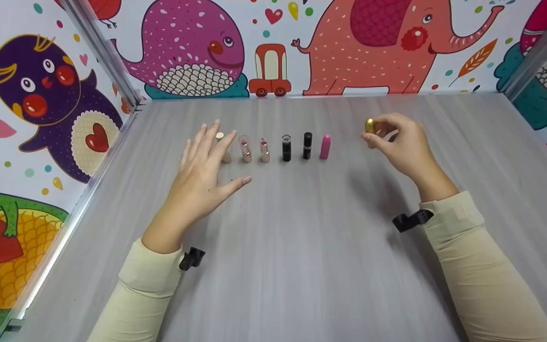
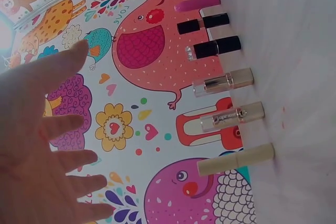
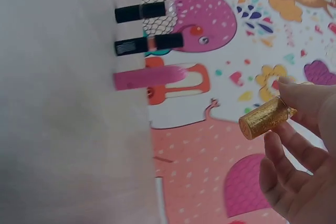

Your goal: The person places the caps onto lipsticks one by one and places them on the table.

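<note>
Between thumb and fingers my right hand (image 1: pixel 404 142) pinches a gold lipstick tube (image 3: pixel 266 118), held up off the table to the right of a row of lipsticks. The left hand (image 1: pixel 200 175) hovers with spread, straight fingers at the row's left end and holds nothing. It partly hides a cream lipstick (image 2: pixel 236 160) in the head view. Rightward from there stand two lipsticks with clear caps, one (image 1: pixel 246 151) and another (image 1: pixel 265 151), then a black lipstick with a clear top (image 1: pixel 286 149), a black lipstick (image 1: pixel 307 146) and a pink lipstick (image 1: pixel 325 148). All stand upright.
The grey wood-grain table (image 1: pixel 292 247) carries the row towards its far side. Panels with printed cartoon animals (image 1: pixel 373 52) border it at the back and on both sides, with metal rails (image 1: pixel 64 232) along the corners.
</note>
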A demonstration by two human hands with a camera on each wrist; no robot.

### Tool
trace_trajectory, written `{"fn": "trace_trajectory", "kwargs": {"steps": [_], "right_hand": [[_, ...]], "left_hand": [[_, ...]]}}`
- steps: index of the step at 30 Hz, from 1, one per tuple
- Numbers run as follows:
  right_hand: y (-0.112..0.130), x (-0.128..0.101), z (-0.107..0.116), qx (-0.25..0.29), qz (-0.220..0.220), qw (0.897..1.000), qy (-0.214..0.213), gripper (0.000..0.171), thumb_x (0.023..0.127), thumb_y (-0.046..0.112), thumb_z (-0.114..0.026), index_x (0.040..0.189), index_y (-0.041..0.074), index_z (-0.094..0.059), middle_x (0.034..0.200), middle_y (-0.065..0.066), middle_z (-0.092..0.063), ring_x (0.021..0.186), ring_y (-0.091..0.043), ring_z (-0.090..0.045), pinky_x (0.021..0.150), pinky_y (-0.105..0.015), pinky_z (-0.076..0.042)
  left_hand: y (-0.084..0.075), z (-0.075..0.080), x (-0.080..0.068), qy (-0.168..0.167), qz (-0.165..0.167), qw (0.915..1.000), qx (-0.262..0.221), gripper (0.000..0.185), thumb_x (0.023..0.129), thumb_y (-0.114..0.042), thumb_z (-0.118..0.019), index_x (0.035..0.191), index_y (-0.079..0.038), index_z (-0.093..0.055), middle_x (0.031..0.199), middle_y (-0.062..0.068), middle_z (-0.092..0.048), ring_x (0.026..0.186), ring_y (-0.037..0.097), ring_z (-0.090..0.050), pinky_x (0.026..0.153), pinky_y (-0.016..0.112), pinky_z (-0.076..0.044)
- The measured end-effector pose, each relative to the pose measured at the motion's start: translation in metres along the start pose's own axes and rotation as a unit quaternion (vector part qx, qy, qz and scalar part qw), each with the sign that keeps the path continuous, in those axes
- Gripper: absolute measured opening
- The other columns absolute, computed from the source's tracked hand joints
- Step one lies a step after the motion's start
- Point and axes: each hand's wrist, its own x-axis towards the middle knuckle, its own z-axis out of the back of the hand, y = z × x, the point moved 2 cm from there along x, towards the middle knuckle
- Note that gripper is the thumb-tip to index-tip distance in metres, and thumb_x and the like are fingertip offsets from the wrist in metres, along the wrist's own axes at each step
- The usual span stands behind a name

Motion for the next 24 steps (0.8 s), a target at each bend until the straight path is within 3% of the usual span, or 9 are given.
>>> {"fn": "trace_trajectory", "kwargs": {"steps": [10, 24], "right_hand": [[-0.029, 0.007, -0.025, 0.018, -0.07, 0.995, 0.075, 0.028, 0.098, 0.021, -0.081, 0.12, 0.005, -0.077, 0.11, -0.012, -0.074, 0.1, -0.023, -0.065, 0.071, -0.017, -0.05], [-0.043, 0.024, -0.059, 0.018, -0.11, 0.988, 0.106, 0.026, 0.1, 0.015, -0.077, 0.123, 0.004, -0.076, 0.115, -0.013, -0.073, 0.105, -0.028, -0.065, 0.075, -0.026, -0.051]], "left_hand": [[0.001, 0.0, 0.0, 0.006, 0.001, 1.0, 0.001, 0.084, 0.093, -0.04, -0.084, 0.162, -0.012, -0.046, 0.177, 0.015, -0.02, 0.164, 0.038, -0.011, 0.13, 0.063, -0.004], [0.003, 0.0, 0.0, 0.02, 0.001, 0.9998, 0.008, 0.084, 0.093, -0.037, -0.084, 0.163, -0.014, -0.045, 0.177, 0.015, -0.019, 0.164, 0.039, -0.01, 0.13, 0.063, -0.004]]}}
